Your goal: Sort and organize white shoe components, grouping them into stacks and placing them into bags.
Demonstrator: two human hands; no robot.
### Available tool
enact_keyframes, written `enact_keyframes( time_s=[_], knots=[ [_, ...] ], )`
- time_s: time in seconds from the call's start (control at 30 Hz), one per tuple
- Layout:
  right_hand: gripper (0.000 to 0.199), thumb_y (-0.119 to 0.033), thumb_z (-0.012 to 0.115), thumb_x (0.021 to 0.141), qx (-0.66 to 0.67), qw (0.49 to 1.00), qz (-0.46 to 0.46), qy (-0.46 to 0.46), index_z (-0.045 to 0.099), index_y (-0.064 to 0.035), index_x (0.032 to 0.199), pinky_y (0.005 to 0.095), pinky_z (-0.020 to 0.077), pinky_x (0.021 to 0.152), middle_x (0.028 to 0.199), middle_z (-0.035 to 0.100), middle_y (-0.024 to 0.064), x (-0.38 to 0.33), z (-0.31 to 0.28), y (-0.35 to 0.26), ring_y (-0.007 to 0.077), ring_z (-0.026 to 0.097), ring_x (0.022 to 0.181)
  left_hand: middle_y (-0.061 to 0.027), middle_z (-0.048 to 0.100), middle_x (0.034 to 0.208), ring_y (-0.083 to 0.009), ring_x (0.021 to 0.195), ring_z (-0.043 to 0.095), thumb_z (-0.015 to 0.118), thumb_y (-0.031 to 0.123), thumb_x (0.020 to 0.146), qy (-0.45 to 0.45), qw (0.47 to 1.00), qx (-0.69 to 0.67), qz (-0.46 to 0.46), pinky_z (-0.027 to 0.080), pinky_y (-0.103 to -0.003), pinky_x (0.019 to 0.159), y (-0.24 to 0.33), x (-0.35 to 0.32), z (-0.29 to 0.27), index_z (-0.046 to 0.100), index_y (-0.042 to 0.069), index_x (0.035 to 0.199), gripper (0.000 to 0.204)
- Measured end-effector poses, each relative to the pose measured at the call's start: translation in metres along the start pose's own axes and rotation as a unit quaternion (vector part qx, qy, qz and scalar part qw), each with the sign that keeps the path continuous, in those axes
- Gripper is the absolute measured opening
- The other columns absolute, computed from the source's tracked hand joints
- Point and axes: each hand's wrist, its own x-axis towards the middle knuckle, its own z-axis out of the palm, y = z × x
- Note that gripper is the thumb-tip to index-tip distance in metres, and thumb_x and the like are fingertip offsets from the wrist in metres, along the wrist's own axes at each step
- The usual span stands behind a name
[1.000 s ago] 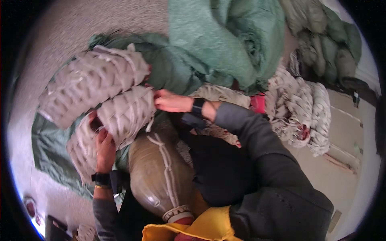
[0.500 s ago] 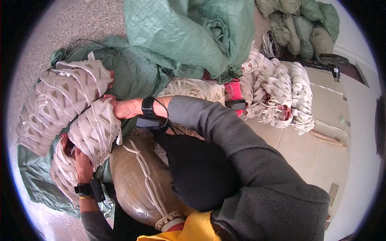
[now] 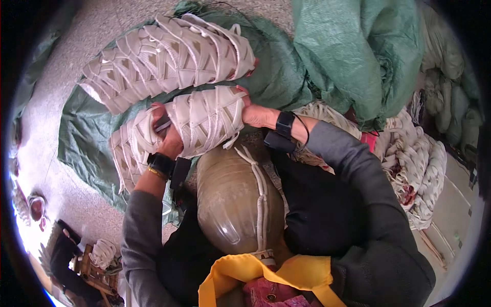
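Note:
A nested stack of pale shoe uppers (image 3: 204, 120) with crisscross straps lies between my two hands. My left hand (image 3: 171, 142) has its fingers tucked into the gap where this stack meets another stack of uppers (image 3: 134, 140) at its left end. At the right end my right hand (image 3: 257, 116) is closed round the stack's edge, its fingertips mostly hidden inside. A longer stack of the same uppers (image 3: 174, 61) rests just beyond, on a green woven sheet (image 3: 84, 135). Close below the hands bulges a large brownish, see-through rounded form (image 3: 230, 204) with a white cord along it, between my knees.
A big green woven sack (image 3: 353, 56) stands at the far right. More strappy white bundles (image 3: 414, 169) lie below it on the tiles, beside a pink item (image 3: 369, 139). Pale filled sacks (image 3: 442, 97) are piled behind. A white bundle (image 3: 104, 253) sits on a wooden stand at lower left.
The view has swung left, so everything appears farther right and the lower-left floor shows. Both hands keep their hold on the same stack of uppers.

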Motion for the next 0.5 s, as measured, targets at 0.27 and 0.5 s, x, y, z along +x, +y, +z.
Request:
enact_keyframes(
  time_s=[0.27,0.5],
  knots=[
    [0.065,-0.005,0.069,0.085,-0.004,1.0,-0.009,0.023,0.037,-0.0093,0.142,0.0354,0.0119,0.116,0.138,0.046,0.0011,-0.001,0.002,0.005,0.0153,0.034,0.134,-0.0052,0.036,0.153,-0.024,0.14,0.031,0.033,0.039,0.103,-0.223,0.973,0.025,0.048,0.019,-0.038,0.118,-0.019,0.015,-0.017,0.035,0.015,0.148,0.052],
    [0.07,-0.007,0.07,0.085,-0.028,0.999,-0.023,0.041,0.033,-0.0096,0.144,0.0355,0.007,0.118,0.141,0.042,0.0008,0.001,-0.001,0.008,0.0148,0.031,0.136,-0.007,0.058,0.132,-0.0211,0.117,0.056,0.046,0.021,0.099,0.174,0.984,0.028,0.031,0.043,-0.035,0.102,0.009,-0.023,0.068,0.049,0.005,0.136,0.04]
  ],
)
